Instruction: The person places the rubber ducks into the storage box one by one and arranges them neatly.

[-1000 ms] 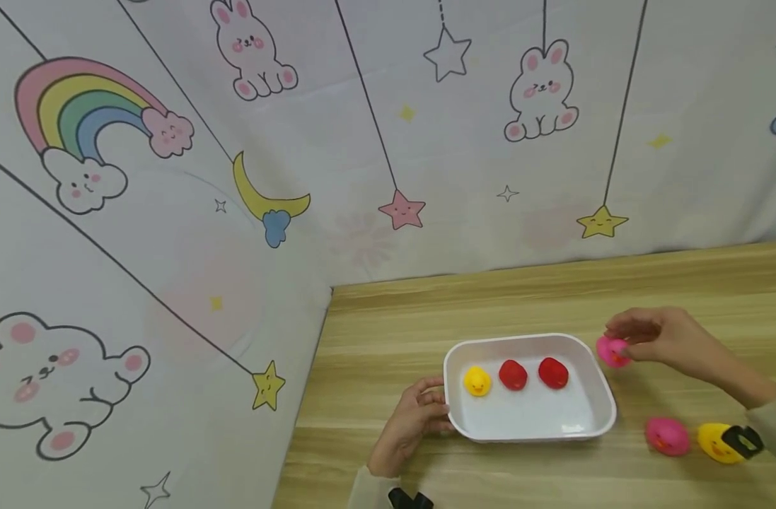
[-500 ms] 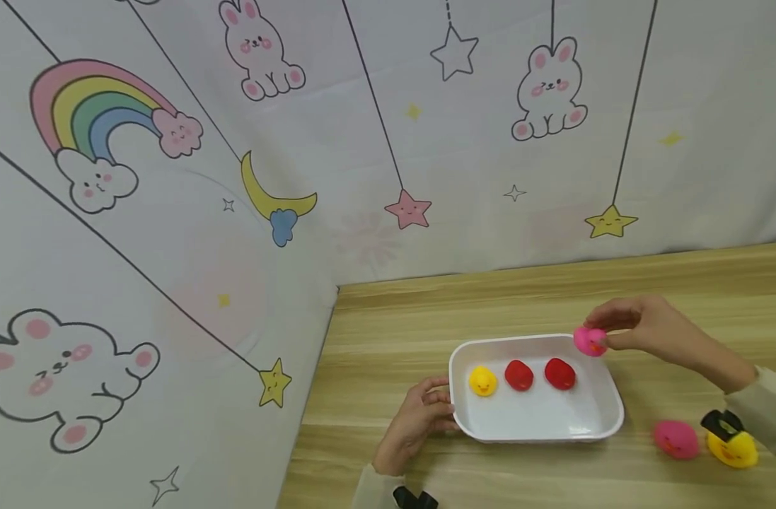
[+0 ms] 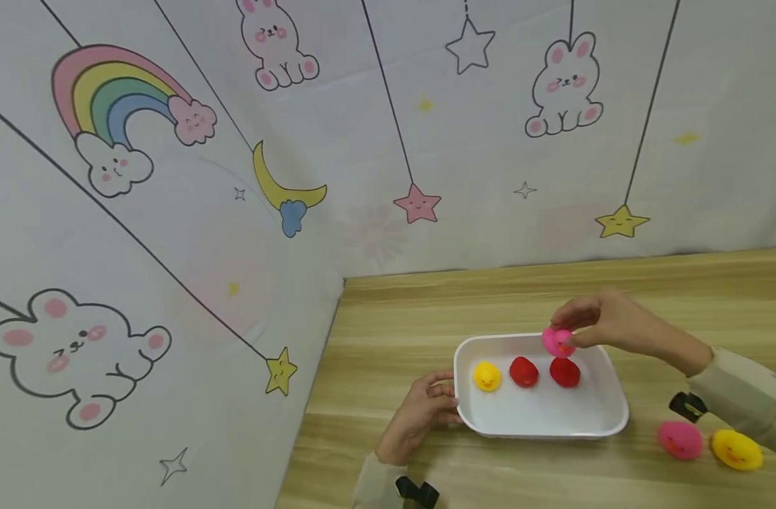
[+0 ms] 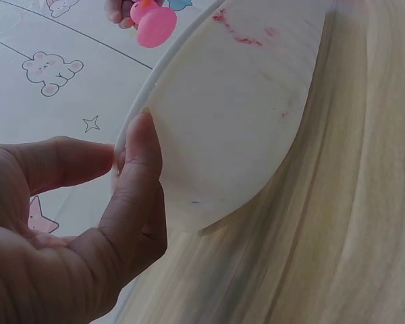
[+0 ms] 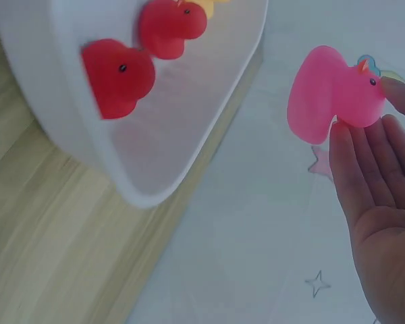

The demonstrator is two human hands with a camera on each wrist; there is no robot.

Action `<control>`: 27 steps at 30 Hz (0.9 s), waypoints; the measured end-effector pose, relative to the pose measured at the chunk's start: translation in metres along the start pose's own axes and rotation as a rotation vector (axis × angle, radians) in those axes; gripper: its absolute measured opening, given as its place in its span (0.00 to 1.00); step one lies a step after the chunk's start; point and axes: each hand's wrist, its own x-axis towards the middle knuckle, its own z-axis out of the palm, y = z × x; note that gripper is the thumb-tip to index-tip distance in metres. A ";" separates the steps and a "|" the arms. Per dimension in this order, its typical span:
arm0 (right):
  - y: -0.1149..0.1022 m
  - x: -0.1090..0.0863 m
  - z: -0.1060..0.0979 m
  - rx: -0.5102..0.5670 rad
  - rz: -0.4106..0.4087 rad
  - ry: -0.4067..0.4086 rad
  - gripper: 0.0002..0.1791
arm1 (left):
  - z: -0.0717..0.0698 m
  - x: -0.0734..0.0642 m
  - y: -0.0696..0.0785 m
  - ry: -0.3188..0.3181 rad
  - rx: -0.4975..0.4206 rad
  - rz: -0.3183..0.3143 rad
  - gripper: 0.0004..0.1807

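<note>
Between the thumb and fingers of my right hand [image 3: 617, 326] is a pink rubber duck [image 3: 556, 342], pinched by its head in the right wrist view. The duck hangs over the far rim of a white plastic tray [image 3: 540, 423]. My left hand [image 3: 421, 413] grips the tray's left end, thumb and fingers meeting at the rim in the left wrist view. Inside the tray, a yellow rubber duck [image 3: 487, 376] sits at the left, then a red duck [image 3: 523, 372] and a second red duck [image 5: 118, 77] in a row along the far side.
Right of the tray, another pink duck [image 3: 680, 440] and a yellow duck [image 3: 736, 449] lie on the wooden table [image 3: 489, 297]. A white cloth [image 3: 362, 141] printed with rabbits and stars hangs behind and to the left.
My right hand has carried the pink duck leftward, from beside the tray to over its far rim. The left hand keeps its grip on the tray; the head view has shifted slightly.
</note>
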 end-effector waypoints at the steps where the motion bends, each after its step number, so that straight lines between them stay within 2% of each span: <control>1: -0.002 0.003 0.002 0.005 -0.003 -0.012 0.19 | 0.000 0.000 0.000 -0.003 -0.001 0.002 0.28; 8: -0.010 0.024 0.025 0.062 -0.017 -0.090 0.19 | -0.003 0.000 -0.002 -0.007 -0.004 0.004 0.28; 16: -0.011 0.040 0.055 0.146 -0.050 -0.137 0.19 | 0.001 0.001 -0.003 0.004 -0.019 0.011 0.27; 23: -0.006 0.054 0.091 0.101 -0.103 -0.249 0.14 | 0.001 -0.001 -0.003 -0.010 -0.029 0.034 0.25; 27: -0.003 0.060 0.108 0.055 -0.164 -0.276 0.14 | 0.000 -0.001 -0.002 -0.019 -0.026 0.043 0.25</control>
